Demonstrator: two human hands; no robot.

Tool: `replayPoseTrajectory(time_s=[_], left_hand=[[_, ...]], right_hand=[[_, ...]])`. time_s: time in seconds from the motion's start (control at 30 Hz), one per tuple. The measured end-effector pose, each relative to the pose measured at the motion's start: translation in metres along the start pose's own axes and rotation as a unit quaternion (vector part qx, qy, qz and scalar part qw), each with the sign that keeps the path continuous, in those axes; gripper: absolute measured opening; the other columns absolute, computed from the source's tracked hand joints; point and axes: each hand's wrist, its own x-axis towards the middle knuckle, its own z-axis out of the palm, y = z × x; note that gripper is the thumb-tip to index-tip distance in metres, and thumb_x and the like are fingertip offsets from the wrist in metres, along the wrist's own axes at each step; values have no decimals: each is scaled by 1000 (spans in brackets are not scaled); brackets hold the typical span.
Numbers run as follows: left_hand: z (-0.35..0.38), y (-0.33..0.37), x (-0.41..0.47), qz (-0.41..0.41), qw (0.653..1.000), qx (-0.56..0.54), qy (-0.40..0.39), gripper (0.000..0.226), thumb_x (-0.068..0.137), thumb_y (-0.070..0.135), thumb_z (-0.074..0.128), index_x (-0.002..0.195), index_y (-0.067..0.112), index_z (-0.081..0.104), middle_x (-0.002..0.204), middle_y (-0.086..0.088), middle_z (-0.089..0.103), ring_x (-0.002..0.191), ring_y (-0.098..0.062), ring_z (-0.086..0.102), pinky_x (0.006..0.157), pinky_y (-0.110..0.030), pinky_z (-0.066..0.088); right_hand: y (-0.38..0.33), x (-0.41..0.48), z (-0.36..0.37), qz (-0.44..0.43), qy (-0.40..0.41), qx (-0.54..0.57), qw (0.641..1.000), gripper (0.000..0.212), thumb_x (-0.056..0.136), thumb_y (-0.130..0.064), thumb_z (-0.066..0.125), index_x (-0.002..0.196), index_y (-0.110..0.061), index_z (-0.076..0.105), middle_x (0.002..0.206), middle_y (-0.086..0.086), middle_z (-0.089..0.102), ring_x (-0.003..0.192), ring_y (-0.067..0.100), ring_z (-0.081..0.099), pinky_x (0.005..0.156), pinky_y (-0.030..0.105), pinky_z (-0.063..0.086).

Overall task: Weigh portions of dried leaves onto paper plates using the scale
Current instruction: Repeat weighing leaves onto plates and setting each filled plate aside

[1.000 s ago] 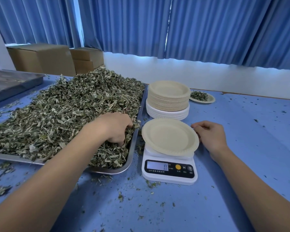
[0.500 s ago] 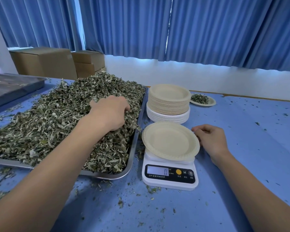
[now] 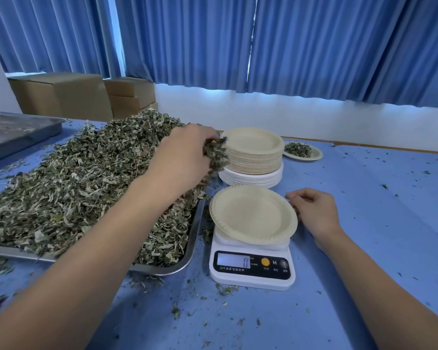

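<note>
Here the left grip (image 3: 187, 160) clutches dried green leaves (image 3: 216, 154) above the steel tray (image 3: 194, 236); the right grip (image 3: 314, 213), loosely curled and empty, rests beside the beige paper plate (image 3: 253, 213) on the white scale (image 3: 250, 277).

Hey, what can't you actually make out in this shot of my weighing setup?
All in the head view:
- left hand: fingertips buried in the handful of leaves it grips.
- right hand: touching the plate or not, unclear; fingertips curl out of sight.
- scale: button labels too small.
- tray: left end cut off by the frame edge.
</note>
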Motion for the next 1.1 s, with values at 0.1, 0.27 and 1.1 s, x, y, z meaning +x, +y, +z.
replayPoseTrajectory(time_s=[0.1,0.27,1.1], left_hand=[[15,12,-4,45,994,-89,-53,53,85,-1,66,129,30,66,125,3,68,116,-17,61,100,-19,37],[45,12,-4,59,971,-125,-195,48,84,24,81,129,28,65,129,5,65,119,-14,60,105,-26,43],[37,-58,-5,-71,969,99,-217,42,85,31,80,125,32,67,123,-3,65,100,-24,61,97,-47,52]], right_hand=[[0,0,0,-1,0,2,1000,19,93,-9,65,81,-17,77,68,1,74,56,8,65,64,30,52],[1,1,1,1,1,2,1000,20,93,-8,65,81,-17,77,70,2,75,59,11,66,65,32,53],[-1,-3,2,0,4,-5,1000,16,93,-9,67,84,-14,78,76,2,77,71,20,71,72,34,60]])
